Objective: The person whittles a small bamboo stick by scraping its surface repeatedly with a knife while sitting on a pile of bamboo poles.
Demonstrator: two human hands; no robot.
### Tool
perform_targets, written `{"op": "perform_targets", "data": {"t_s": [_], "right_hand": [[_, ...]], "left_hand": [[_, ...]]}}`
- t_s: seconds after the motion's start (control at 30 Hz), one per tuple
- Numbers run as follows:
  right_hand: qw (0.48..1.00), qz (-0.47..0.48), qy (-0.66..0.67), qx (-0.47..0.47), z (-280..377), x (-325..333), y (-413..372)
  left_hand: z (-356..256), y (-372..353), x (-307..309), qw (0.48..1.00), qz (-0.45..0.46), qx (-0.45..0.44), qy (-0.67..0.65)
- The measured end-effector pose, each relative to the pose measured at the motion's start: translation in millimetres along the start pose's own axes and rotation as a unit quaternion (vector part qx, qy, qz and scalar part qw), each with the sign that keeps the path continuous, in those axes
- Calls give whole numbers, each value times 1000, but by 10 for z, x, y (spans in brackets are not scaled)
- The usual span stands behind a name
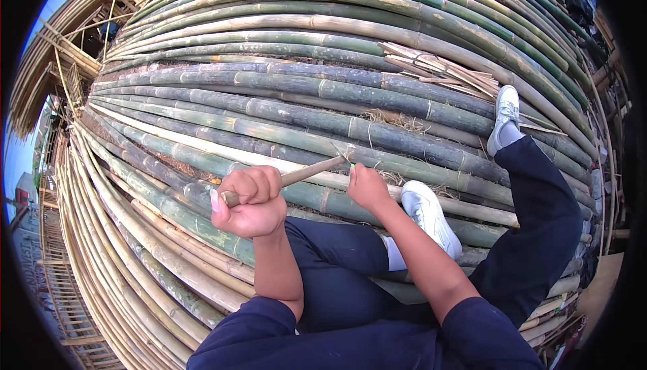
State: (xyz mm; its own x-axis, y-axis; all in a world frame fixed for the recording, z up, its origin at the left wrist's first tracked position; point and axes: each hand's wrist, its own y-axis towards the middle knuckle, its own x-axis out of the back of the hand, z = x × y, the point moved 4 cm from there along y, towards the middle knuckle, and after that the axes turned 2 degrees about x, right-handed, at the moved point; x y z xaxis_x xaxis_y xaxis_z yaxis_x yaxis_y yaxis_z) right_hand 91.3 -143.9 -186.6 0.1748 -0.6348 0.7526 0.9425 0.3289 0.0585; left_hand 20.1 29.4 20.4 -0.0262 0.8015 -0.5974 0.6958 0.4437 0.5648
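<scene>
My left hand (pixel 251 198) is closed around a thin round bamboo stick (pixel 310 172). It slants up to the right, its near end poking out by the thumb. My right hand (pixel 368 186) is closed at the stick's far end, gripping a small tool that is mostly hidden in the fist. A bit of bright green shows at the fingers. Thin pale pieces (pixel 344 149) stick out where tool and stick meet; whether they are blade or shaving I cannot make out.
Long bamboo poles (pixel 283 107) lie side by side under and around me. A bundle of split bamboo strips (pixel 438 68) lies at upper right, near my white shoe (pixel 507 108). Curly shavings (pixel 396 120) are scattered over the poles. Bamboo structures (pixel 67 53) stand at left.
</scene>
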Motion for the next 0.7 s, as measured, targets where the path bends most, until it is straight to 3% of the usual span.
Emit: {"op": "perform_targets", "data": {"t_s": [0.07, 0.13, 0.27, 0.37, 0.5, 0.57, 0.6, 0.7], "right_hand": [[999, 28, -26, -23, 291, 278, -30], [996, 18, 79, 37, 592, 453, -63], [993, -34, 108, 25, 284, -35, -107], [997, -39, 69, -13, -354, -320, 24], [999, 24, -38, -18, 241, 346, 31], [992, -11, 82, 99, 560, 512, -59], [992, -9, 81, 101, 522, 406, -64], [999, -27, 13, -44, -51, -162, -31]], "left_hand": [[1, 2, -11, 1000, 1, 4, -4], [5, 10, -47, 999, 23, 8, 34], [6, -10, -57, 999, 32, 14, 36], [0, -9, -46, 1000, 19, 2, 10], [10, -2, -78, 999, 35, 9, 29], [28, -1, -104, 999, 41, 6, 29], [32, -12, -116, 999, 42, 1, 18], [20, -31, -112, 999, 41, -2, 3]]}}
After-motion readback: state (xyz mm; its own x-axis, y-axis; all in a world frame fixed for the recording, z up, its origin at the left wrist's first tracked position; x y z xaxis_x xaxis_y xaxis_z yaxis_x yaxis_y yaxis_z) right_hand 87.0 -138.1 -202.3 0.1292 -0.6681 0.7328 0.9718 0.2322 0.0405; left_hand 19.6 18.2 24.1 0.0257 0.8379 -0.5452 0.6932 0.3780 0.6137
